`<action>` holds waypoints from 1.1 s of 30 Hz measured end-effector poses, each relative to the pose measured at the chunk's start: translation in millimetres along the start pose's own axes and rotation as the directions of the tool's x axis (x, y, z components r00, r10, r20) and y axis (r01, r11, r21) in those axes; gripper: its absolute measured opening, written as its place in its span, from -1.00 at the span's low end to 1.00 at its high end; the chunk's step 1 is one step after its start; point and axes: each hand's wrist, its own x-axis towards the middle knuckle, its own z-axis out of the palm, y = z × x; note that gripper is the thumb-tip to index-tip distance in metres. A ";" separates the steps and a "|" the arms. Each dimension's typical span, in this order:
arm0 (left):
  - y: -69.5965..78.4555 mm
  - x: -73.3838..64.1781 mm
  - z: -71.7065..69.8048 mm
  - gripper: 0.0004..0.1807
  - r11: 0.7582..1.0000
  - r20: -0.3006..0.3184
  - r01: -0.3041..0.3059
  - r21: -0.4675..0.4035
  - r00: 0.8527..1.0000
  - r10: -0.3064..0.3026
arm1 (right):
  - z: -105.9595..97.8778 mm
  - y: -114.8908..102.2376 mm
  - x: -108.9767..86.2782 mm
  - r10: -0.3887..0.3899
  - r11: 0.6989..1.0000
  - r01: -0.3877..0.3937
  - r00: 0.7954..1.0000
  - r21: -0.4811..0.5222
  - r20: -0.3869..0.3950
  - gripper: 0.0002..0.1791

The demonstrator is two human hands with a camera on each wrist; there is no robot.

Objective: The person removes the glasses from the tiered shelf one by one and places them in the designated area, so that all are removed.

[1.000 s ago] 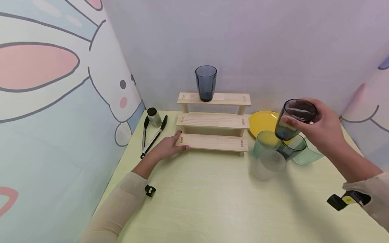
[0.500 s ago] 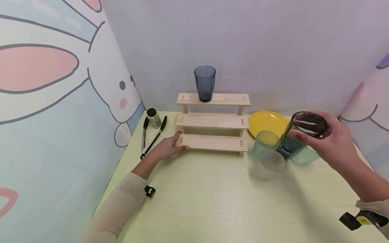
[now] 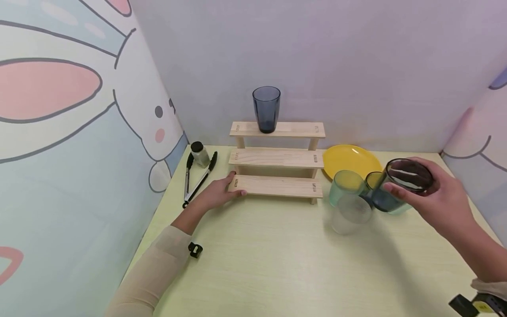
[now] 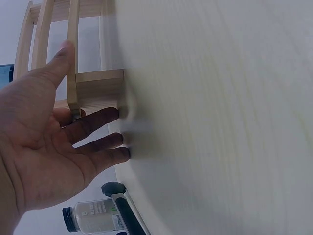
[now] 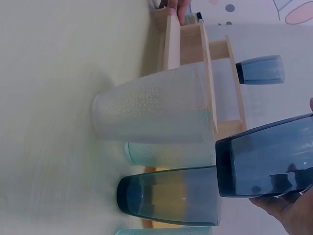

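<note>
The right hand point(image 3: 445, 198) grips a blue glass point(image 5: 266, 159); the right wrist view shows its base above the tabletop point(image 3: 253, 264), near a standing glass point(image 5: 168, 196) that the head view partly hides. The left hand point(image 3: 214, 193) pinches the wooden rack point(image 3: 279, 185); the left wrist view shows its other fingers spread.

The right grip point(image 3: 441, 193) holds a dark blue glass point(image 3: 385, 201).
</note>
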 end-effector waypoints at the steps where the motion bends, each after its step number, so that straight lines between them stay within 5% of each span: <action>1: 0.0 0.0 -0.2 0.22 1.000 0.000 -0.001 0.000 1.000 0.001 | -0.3 0.9 -1.1 0.000 1.000 0.000 1.000 0.000 -0.001 -0.29; 18: -0.6 -0.6 -0.6 0.22 1.000 -0.006 0.000 -0.012 1.000 0.000 | 14.5 24.1 -22.1 0.040 0.995 -0.038 0.999 0.087 -0.024 -0.24; 26: -1.1 1.1 -0.3 0.23 1.000 -0.004 0.002 -0.011 1.000 -0.002 | 22.4 31.1 -30.5 0.032 0.962 -0.023 0.999 0.271 -0.027 -0.24; 33: -2.0 1.6 1.4 0.23 1.000 -0.007 0.002 -0.008 1.000 -0.002 | 25.0 38.3 -40.2 0.050 0.999 -0.049 0.995 0.022 -0.084 -0.25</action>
